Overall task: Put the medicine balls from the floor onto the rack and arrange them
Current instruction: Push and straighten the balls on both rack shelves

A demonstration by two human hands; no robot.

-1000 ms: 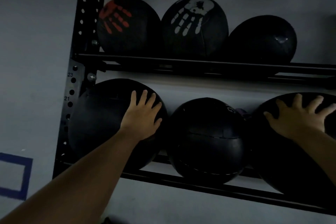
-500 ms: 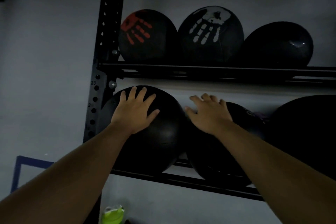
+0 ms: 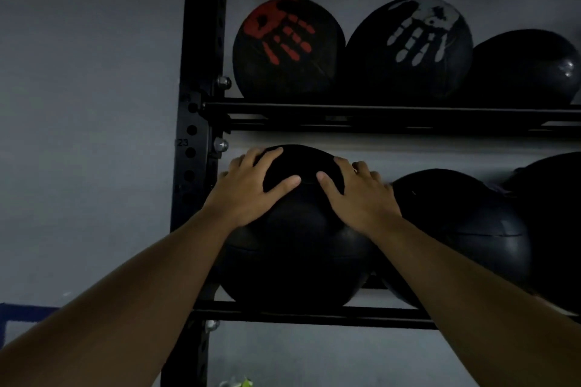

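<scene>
A large black medicine ball sits at the left end of the lower shelf of the black rack. My left hand grips its upper left side and my right hand grips its upper right side, fingers spread over the top. Next to it on the same shelf rest a second black ball and part of a third at the right edge. On the upper shelf stand a ball with a red handprint, one with a white handprint and a plain black one.
The rack's perforated upright post stands just left of the held ball, against a grey wall. A blue taped line shows at the lower left. Something green and white lies at the bottom edge under the rack.
My right hand left the far right ball, crossed the middle one and now clasps the left ball beside my left hand. My view has moved closer and shifted left.
</scene>
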